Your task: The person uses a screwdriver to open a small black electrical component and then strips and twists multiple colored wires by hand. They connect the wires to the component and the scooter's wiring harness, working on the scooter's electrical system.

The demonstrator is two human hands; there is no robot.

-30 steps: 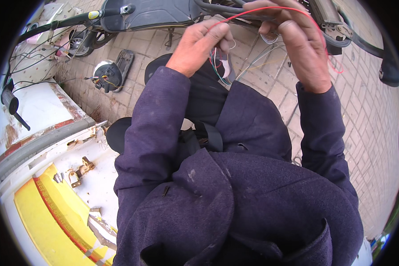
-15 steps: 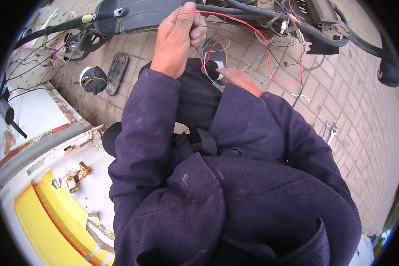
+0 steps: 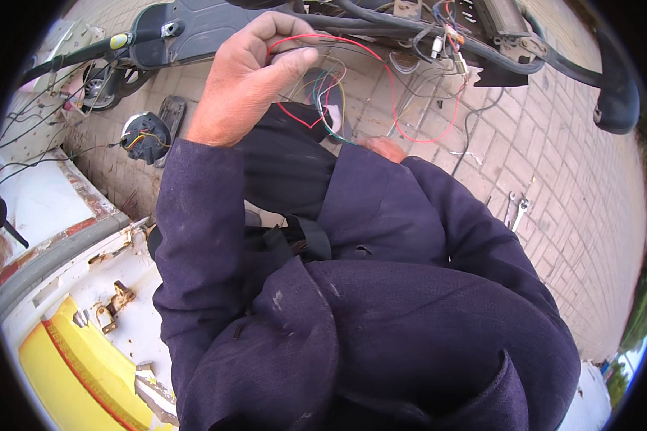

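My left hand is raised near the top centre, its fingers curled with the thumb across from them around a thin red wire. The wire arcs right and down in a wide loop toward white connectors; another stretch hangs below the hand. Green, yellow and other coloured wires loop loosely between my hands, above my dark trouser leg. Low by my knee is my right hand, nearest these loose wires. Its fingers are mostly hidden, so I cannot tell what they hold.
A vehicle's black tubular frame and grey footboard span the far side. A round lamp housing and a dark oblong part lie on the paving at left. Wrenches lie at right. A yellow panel is at lower left.
My left hand has moved left and slightly down, its grip looser around the red wire. My right hand has drawn back slightly and shows less. The whole view has shifted somewhat.
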